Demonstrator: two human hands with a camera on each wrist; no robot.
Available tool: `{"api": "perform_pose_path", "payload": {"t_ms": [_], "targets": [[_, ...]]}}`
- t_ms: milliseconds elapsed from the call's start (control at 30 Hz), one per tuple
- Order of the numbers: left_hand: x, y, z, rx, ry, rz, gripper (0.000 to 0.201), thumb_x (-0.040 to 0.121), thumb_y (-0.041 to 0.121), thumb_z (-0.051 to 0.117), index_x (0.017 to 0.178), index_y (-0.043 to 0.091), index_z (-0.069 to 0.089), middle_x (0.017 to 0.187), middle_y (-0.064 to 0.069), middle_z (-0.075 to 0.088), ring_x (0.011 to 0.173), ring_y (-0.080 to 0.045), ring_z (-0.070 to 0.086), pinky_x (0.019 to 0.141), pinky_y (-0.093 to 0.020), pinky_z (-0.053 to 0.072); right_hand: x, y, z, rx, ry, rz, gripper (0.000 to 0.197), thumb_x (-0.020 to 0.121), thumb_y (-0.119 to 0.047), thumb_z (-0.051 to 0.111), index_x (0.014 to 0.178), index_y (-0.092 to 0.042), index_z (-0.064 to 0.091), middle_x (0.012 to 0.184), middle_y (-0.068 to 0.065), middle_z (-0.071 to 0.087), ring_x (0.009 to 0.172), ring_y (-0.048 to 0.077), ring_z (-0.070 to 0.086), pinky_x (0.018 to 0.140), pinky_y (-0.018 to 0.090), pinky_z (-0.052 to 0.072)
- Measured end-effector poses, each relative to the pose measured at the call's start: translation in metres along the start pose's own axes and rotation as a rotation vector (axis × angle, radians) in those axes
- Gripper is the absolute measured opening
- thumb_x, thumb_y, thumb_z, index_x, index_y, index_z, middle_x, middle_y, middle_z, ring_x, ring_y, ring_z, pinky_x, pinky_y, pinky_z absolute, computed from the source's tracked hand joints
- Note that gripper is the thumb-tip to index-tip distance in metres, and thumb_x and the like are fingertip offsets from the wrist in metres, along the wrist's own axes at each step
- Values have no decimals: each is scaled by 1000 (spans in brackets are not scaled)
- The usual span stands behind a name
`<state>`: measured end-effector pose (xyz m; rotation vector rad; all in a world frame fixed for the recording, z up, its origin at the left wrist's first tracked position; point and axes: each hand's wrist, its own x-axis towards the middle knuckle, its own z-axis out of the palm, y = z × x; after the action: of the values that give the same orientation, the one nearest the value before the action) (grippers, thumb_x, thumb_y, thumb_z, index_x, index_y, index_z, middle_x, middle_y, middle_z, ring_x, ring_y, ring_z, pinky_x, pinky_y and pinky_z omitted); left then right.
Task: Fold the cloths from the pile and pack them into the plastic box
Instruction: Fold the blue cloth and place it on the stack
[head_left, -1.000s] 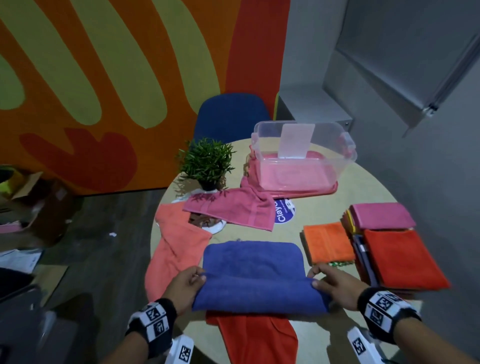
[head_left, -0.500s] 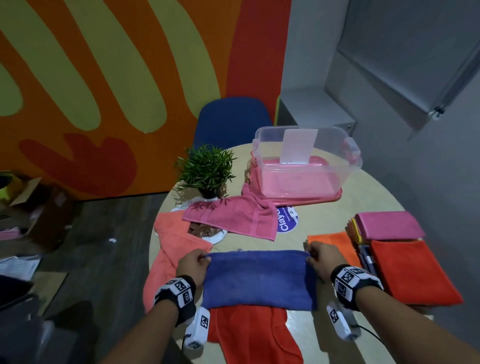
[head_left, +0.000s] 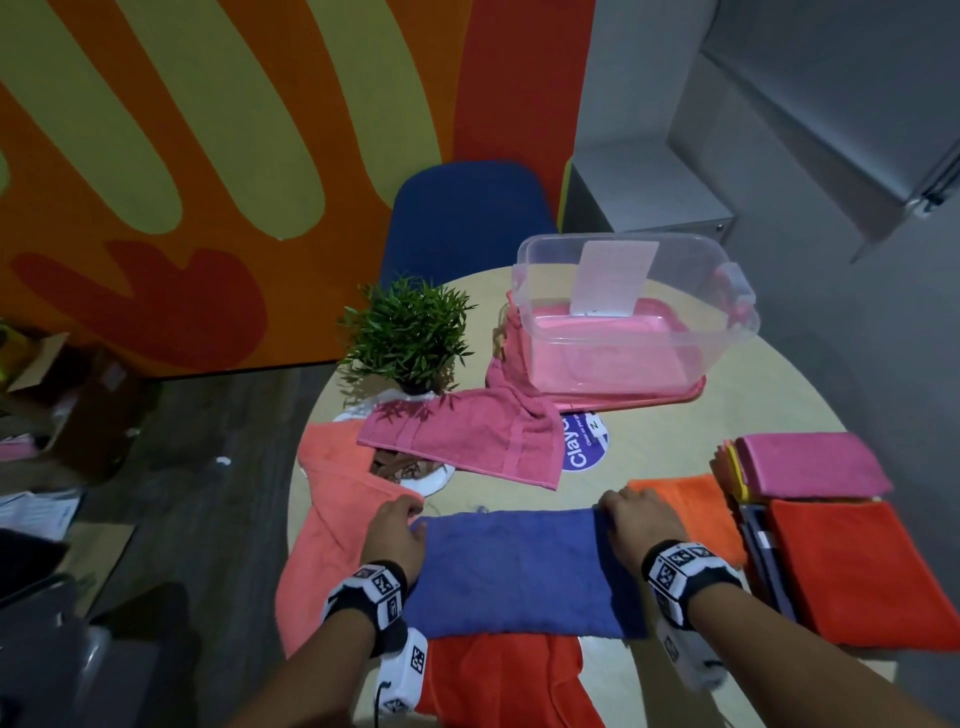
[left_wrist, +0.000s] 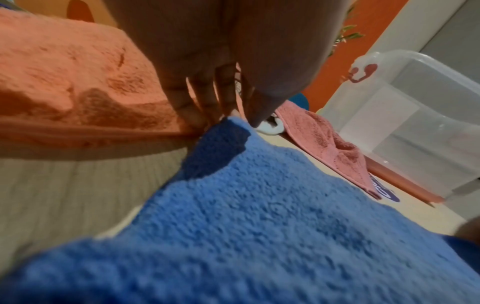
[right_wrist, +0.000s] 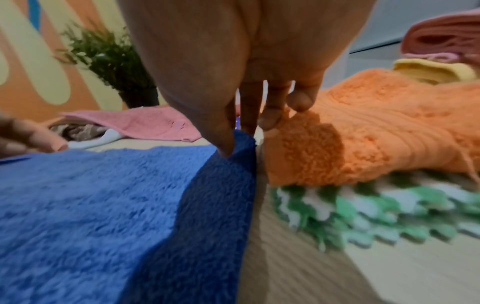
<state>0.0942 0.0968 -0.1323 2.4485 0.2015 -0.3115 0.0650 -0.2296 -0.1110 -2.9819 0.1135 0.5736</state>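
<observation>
A blue cloth (head_left: 519, 571) lies folded in half on the round table (head_left: 675, 441), between my hands. My left hand (head_left: 410, 514) pinches its far left corner, thumb and fingers meeting on the blue cloth (left_wrist: 259, 226) in the left wrist view. At the far right corner my right hand (head_left: 615, 512) does the same, its thumb pressed on the blue cloth (right_wrist: 103, 205). The clear plastic box (head_left: 727, 332) stands at the back of the table on a pink lid. Loose cloths lie around: pink (head_left: 467, 436), salmon (head_left: 337, 509) and red-orange (head_left: 498, 675).
A folded orange cloth (head_left: 696, 504) touches my right hand's fingers, over a green-white cloth (right_wrist: 363, 216). Stacks of folded pink (head_left: 810, 465) and red (head_left: 857, 577) cloths sit at the right. A potted plant (head_left: 410, 332) stands back left, with a blue chair (head_left: 467, 218) behind the table.
Both hands carried the blue cloth's near edge forward onto its far edge, folding it in half. They now sit at the far corners.
</observation>
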Motion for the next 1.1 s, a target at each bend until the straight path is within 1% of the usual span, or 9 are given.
{"api": "perform_pose_path", "payload": {"t_ms": [67, 167, 367, 533, 667, 800, 900, 1000, 1100], "targets": [[2, -2, 6, 98, -16, 97, 41, 88, 13, 60, 129, 17, 58, 131, -6, 53, 116, -26, 50, 101, -35, 42, -1, -7, 4, -77, -11, -12, 43, 87, -21, 50, 129, -30, 51, 129, -3, 55, 121, 27, 43, 93, 42, 39], [1, 1, 15, 410, -141, 192, 48, 93, 31, 54, 140, 29, 46, 139, 3, 44, 124, -24, 41, 100, -37, 37, 2, -15, 4, -126, -50, 5, 45, 85, -23, 51, 130, -29, 49, 131, -3, 54, 121, 27, 42, 92, 44, 36], [0, 8, 13, 598, -163, 135, 27, 92, 40, 52, 117, 28, 53, 125, 0, 47, 117, -23, 41, 93, -38, 37, 0, -17, -10, -105, -140, 15, 29, 84, -33, 56, 111, -26, 62, 117, -1, 56, 118, 26, 46, 92, 42, 36], [-3, 19, 1, 442, -175, 183, 34, 83, 25, 59, 115, 30, 48, 124, 7, 45, 118, -20, 43, 92, -36, 36, -15, -17, -35, 593, -49, -38, 17, 74, -12, 61, 77, -24, 49, 71, -8, 59, 73, 19, 57, 65, 32, 43], [-14, 74, -22, 23, -286, 488, 69, 77, 43, 72, 138, 30, 43, 131, 14, 42, 117, -6, 44, 102, -31, 38, -25, -35, -66, 881, 4, -296, 16, 71, -16, 63, 82, -26, 55, 73, -7, 62, 69, 9, 55, 70, 35, 49], [-17, 130, -47, -105, -291, 634, 36, 76, 49, 72, 103, 27, 67, 98, 12, 70, 88, -4, 61, 80, -27, 47, -33, -50, -98, 882, 158, -368, 28, 80, -14, 77, 89, -26, 53, 76, -7, 64, 64, -3, 54, 65, 20, 45], [-19, 149, -61, -130, -263, 648, 18, 80, 32, 78, 81, 24, 62, 74, 10, 64, 67, 4, 54, 64, -26, 40, -41, -44, -111, 848, 137, -328, 28, 80, -26, 80, 97, -25, 57, 85, -4, 70, 72, 1, 61, 70, 22, 48], [-23, 158, -74, -222, -226, 667, 20, 78, 32, 73, 84, 17, 60, 79, 3, 66, 75, -15, 60, 71, -30, 46, -47, -31, -114, 682, -3, -309, 17, 84, -29, 76, 95, -23, 66, 86, -8, 71, 77, 6, 65, 69, 19, 48], [-24, 167, -88, -282, -121, 663, 17, 77, 21, 73, 82, 18, 57, 76, 7, 61, 76, -20, 58, 75, -31, 46, -50, -20, -125, 590, 156, -232, 11, 84, -22, 74, 89, -16, 66, 82, -2, 68, 76, 17, 61, 66, 26, 41]]}}
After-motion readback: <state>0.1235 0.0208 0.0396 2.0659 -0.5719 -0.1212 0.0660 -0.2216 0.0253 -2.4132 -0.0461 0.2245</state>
